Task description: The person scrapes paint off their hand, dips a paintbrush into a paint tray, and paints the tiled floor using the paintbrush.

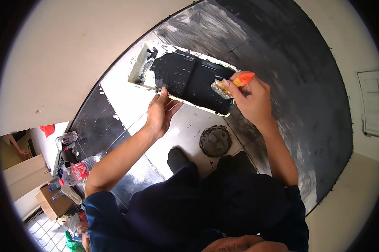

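A long white-rimmed paint tray (135,69) tilts slightly across the upper middle, coated inside with black paint and streaked white at its left end. My left hand (158,114) grips its near edge, thumb over the rim and fingers beneath. In my right hand (254,101) is a paintbrush (239,80) with a yellow and orange handle, the fingers closed round it. Its smeared head is over the black paint at the tray's right end; whether the bristles touch the paint cannot be made out.
Black coating (298,75) covers much of the tiled floor, beside pale tiles (118,98). A round, dark-smeared disc (215,141) lies by my feet. To the left are a plastic bottle (79,171), a cardboard box (54,202) and another person's arm (18,145). Pale walls (63,50) border the floor.
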Demonstrator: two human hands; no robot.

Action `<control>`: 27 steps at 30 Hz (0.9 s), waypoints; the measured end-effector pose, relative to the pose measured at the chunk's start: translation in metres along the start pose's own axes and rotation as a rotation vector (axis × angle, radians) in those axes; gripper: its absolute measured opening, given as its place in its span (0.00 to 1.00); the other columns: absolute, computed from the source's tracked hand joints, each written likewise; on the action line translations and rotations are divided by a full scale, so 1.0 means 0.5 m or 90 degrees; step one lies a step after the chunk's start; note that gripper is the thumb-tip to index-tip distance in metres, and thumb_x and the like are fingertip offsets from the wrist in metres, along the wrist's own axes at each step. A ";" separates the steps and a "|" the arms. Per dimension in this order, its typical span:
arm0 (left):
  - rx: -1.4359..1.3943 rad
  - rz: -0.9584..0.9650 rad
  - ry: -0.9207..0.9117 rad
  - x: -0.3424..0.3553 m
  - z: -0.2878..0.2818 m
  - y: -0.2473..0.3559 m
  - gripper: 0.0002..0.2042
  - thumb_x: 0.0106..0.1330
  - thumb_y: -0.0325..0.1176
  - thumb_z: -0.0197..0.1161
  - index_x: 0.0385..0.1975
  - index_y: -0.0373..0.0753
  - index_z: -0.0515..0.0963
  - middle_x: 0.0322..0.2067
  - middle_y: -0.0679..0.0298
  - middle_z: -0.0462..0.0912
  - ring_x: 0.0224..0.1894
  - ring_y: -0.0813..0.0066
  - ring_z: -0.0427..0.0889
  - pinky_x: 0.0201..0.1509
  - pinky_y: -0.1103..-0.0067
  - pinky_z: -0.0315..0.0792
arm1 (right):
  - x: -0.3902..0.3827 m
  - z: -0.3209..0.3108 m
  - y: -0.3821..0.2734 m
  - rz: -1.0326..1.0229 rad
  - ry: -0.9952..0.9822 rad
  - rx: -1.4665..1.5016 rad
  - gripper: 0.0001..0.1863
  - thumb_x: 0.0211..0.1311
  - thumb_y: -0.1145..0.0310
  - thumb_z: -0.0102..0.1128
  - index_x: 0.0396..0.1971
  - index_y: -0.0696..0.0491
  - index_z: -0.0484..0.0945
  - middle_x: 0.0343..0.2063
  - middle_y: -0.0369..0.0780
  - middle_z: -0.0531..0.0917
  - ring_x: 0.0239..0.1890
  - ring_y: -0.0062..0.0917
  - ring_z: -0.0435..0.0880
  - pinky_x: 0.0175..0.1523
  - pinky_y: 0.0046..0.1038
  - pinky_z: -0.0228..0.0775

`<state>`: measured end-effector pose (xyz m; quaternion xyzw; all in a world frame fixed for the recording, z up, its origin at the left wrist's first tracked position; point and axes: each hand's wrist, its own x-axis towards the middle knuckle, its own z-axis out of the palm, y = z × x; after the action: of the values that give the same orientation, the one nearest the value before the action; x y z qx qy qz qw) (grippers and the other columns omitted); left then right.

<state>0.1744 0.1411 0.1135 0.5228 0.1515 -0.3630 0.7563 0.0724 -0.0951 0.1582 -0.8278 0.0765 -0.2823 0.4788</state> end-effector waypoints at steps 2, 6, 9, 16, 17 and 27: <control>-0.017 0.011 0.051 0.008 -0.023 -0.024 0.17 0.79 0.47 0.50 0.43 0.36 0.69 0.46 0.54 0.73 0.52 0.62 0.77 0.66 0.67 0.76 | 0.004 0.006 0.018 -0.032 0.003 -0.028 0.09 0.63 0.70 0.71 0.33 0.59 0.80 0.22 0.38 0.83 0.20 0.15 0.81 0.25 0.19 0.71; -0.080 0.039 0.050 0.021 -0.049 -0.060 0.17 0.78 0.47 0.52 0.46 0.36 0.68 0.45 0.56 0.74 0.50 0.65 0.78 0.66 0.67 0.77 | 0.021 0.011 0.035 0.199 0.055 0.127 0.10 0.68 0.68 0.67 0.38 0.59 0.79 0.24 0.35 0.84 0.22 0.12 0.80 0.26 0.17 0.69; -0.106 0.071 0.052 0.020 -0.063 -0.071 0.20 0.78 0.47 0.53 0.49 0.33 0.67 0.43 0.60 0.75 0.52 0.66 0.78 0.67 0.67 0.75 | 0.015 0.042 0.001 0.136 -0.069 -0.045 0.09 0.66 0.69 0.68 0.34 0.59 0.79 0.25 0.36 0.83 0.21 0.14 0.79 0.28 0.18 0.71; -0.150 0.154 0.069 0.002 -0.073 -0.091 0.20 0.77 0.46 0.54 0.50 0.32 0.65 0.42 0.63 0.72 0.49 0.72 0.76 0.65 0.68 0.76 | 0.030 0.126 -0.017 -0.096 -0.031 -0.159 0.08 0.62 0.73 0.71 0.33 0.58 0.79 0.25 0.38 0.81 0.21 0.17 0.77 0.25 0.22 0.68; -0.154 0.179 0.044 0.001 -0.073 -0.094 0.22 0.77 0.46 0.54 0.50 0.29 0.64 0.42 0.63 0.69 0.46 0.76 0.75 0.62 0.72 0.79 | 0.040 0.124 -0.012 -0.125 -0.007 -0.166 0.08 0.62 0.73 0.71 0.33 0.58 0.79 0.25 0.38 0.82 0.21 0.16 0.78 0.25 0.21 0.69; -0.207 0.236 0.115 -0.029 -0.080 -0.116 0.14 0.78 0.42 0.54 0.47 0.36 0.65 0.43 0.64 0.72 0.50 0.73 0.76 0.67 0.61 0.74 | 0.095 0.155 0.021 -0.016 -0.021 0.014 0.08 0.66 0.74 0.67 0.36 0.62 0.79 0.24 0.37 0.84 0.24 0.12 0.82 0.28 0.18 0.74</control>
<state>0.1293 0.1719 0.0663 0.4437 0.1763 -0.1408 0.8673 0.1552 -0.0615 0.1384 -0.8276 0.0552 -0.2757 0.4858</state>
